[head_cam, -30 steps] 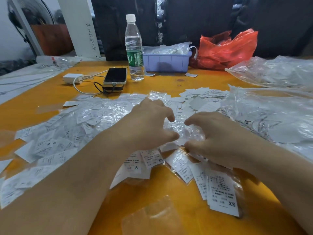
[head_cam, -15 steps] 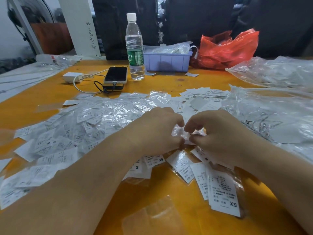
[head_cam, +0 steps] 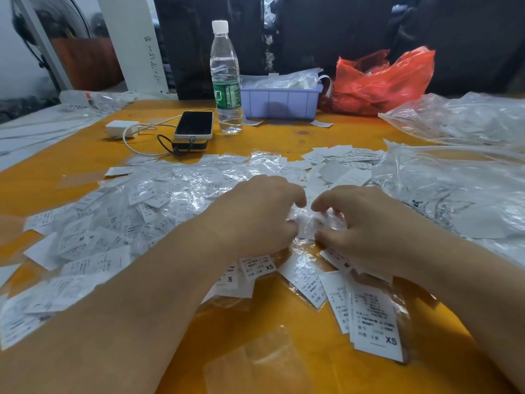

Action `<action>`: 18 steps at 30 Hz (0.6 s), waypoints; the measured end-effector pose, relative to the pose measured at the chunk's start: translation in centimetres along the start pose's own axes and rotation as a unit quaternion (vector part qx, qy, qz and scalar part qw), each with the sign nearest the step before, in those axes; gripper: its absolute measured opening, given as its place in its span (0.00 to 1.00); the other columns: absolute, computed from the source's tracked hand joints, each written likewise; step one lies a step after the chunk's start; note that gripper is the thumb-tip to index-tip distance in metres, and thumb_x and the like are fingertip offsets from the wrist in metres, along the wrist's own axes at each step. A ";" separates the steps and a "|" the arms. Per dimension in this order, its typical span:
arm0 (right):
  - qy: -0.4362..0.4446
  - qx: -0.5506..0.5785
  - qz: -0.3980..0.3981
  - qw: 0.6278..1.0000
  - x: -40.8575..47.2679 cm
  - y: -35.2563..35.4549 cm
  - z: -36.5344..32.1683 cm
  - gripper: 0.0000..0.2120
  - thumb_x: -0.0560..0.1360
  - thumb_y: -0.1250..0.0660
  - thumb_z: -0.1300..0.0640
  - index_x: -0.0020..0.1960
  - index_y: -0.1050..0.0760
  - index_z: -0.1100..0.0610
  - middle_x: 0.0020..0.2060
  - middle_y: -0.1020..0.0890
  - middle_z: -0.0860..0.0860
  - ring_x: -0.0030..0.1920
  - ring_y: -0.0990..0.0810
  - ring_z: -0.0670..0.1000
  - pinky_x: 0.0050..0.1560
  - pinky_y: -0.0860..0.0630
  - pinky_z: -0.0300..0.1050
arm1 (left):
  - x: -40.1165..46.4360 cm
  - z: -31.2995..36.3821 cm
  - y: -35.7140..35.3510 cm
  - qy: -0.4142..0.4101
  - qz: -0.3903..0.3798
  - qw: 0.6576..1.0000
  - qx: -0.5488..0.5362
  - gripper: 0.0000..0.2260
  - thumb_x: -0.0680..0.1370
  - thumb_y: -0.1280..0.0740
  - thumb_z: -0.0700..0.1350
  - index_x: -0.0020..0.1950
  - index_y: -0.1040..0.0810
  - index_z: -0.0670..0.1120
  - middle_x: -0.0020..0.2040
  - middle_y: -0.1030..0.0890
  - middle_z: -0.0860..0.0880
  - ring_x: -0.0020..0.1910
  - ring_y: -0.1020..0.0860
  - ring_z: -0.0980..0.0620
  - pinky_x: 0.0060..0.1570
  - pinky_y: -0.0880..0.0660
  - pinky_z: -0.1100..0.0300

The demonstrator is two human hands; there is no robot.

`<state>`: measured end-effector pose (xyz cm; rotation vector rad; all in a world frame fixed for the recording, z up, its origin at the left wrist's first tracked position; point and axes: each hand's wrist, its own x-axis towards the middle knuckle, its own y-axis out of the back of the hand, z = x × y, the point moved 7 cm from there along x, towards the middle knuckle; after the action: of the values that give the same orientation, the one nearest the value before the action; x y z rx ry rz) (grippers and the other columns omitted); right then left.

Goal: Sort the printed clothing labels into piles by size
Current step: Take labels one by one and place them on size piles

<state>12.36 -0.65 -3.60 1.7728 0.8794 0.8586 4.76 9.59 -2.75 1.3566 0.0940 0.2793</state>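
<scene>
Many white printed labels in clear sleeves [head_cam: 119, 223] lie spread over the orange table [head_cam: 284, 322]. My left hand [head_cam: 255, 217] and my right hand [head_cam: 360, 223] meet over the middle of the heap, both pinching one small sleeved label [head_cam: 308, 224] between fingertips. Below my hands lie labels marked S [head_cam: 230, 278], XS [head_cam: 260, 265] and M [head_cam: 342, 261]. A stack topped by a large XS label [head_cam: 375, 322] sits near my right forearm. More bare labels [head_cam: 338, 157] lie at the far side of the heap.
A water bottle [head_cam: 225, 81], a phone on a power bank [head_cam: 194, 125] with a charger and cable [head_cam: 123, 129], a lilac bin [head_cam: 281, 100] and a red bag [head_cam: 380, 81] stand at the back. Big clear bags of labels [head_cam: 454, 200] fill the right side. An empty sleeve [head_cam: 255, 362] lies near me.
My hands have come closer together and lifted slightly, fingertips now working on one sleeved label between them. The piles around them have not shifted.
</scene>
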 end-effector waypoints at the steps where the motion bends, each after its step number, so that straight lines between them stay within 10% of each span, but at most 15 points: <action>1: 0.003 0.005 0.004 1.000 0.0 0.1 -0.1 0.16 0.75 0.33 0.48 0.62 0.25 0.46 0.53 0.24 0.42 0.52 0.26 0.44 0.48 0.29 0.41 | 0.0 0.1 -0.2 -0.007 -0.003 1.000 -0.003 0.17 0.77 0.35 0.55 0.66 0.27 0.56 0.61 0.25 0.55 0.60 0.29 0.53 0.59 0.27 0.53; 10: 0.009 -0.006 0.006 1.000 0.2 0.0 -0.3 0.13 0.76 0.34 0.48 0.60 0.23 0.47 0.48 0.26 0.40 0.51 0.27 0.44 0.53 0.25 0.46 | 0.5 -1.0 -0.3 0.028 0.000 0.999 0.031 0.21 0.75 0.33 0.42 0.65 0.27 0.60 0.65 0.28 0.57 0.64 0.30 0.51 0.61 0.27 0.52; 18: -0.011 -0.018 -0.003 1.000 0.4 -0.5 -0.2 0.14 0.75 0.34 0.43 0.56 0.21 0.48 0.53 0.27 0.45 0.58 0.31 0.48 0.58 0.27 0.53 | 0.3 -0.2 -0.8 -0.008 -0.015 0.999 0.027 0.15 0.78 0.37 0.56 0.65 0.26 0.57 0.64 0.27 0.55 0.64 0.32 0.52 0.62 0.29 0.51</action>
<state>12.30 -0.07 -3.96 1.7447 0.8501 0.8431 5.14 9.68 -3.51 1.4101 0.1086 0.2426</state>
